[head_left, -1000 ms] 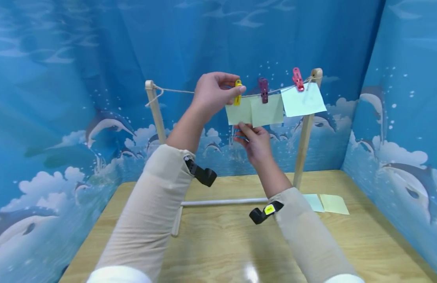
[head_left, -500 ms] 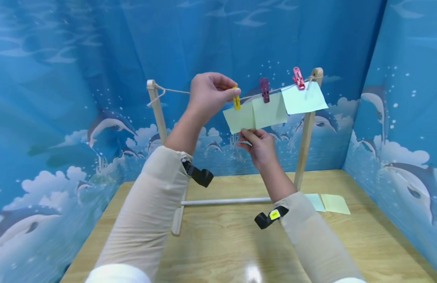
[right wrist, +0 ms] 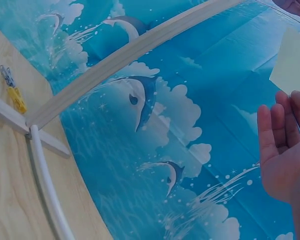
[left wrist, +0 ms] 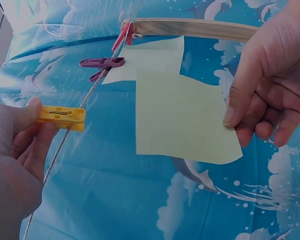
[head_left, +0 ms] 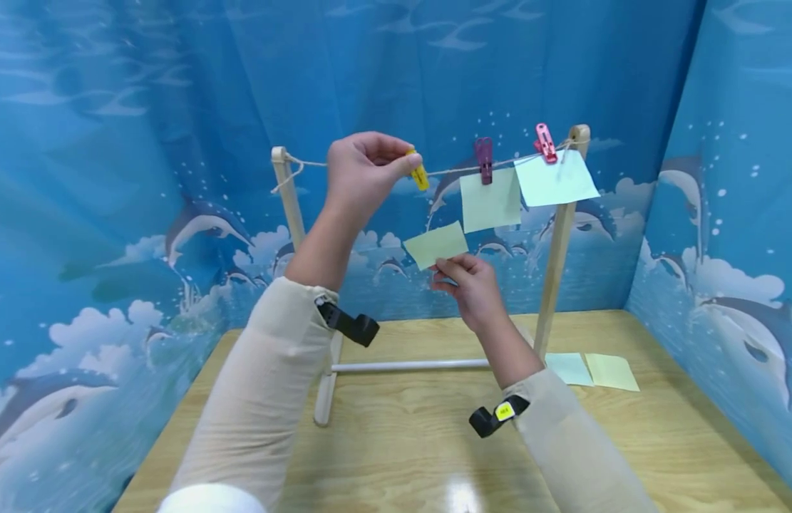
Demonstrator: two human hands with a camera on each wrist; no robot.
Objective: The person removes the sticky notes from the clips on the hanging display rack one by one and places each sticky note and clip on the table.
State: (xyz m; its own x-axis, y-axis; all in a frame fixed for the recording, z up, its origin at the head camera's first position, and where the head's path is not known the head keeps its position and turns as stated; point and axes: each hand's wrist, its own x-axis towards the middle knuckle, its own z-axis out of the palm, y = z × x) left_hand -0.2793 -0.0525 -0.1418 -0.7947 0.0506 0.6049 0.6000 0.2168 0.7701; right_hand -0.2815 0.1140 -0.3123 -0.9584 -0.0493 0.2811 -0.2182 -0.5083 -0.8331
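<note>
My left hand (head_left: 363,171) pinches a yellow clothespin (head_left: 420,175) at the string (head_left: 443,172). In the left wrist view the clothespin overlaps the string; whether it touches I cannot tell. Below the line, my right hand (head_left: 475,288) pinches a pale green paper note (head_left: 436,244) by its lower edge. This note is tilted and apart from the string. To its right, a purple clothespin (head_left: 484,160) holds another pale green note (head_left: 490,203) on the line. Farther right, a red clothespin (head_left: 546,144) holds a pale blue note (head_left: 557,179).
The string runs between a left wooden post (head_left: 289,199) and a right wooden post (head_left: 554,278). A white rod (head_left: 408,365) joins them low down. On the table (head_left: 396,442) lie a pale blue note (head_left: 570,369) and a yellow note (head_left: 614,372). More clothespins (right wrist: 16,100) lie behind the frame.
The note in my right hand has come away from the line and moved down. My left hand has moved left with the yellow clothespin, which no longer clips the note.
</note>
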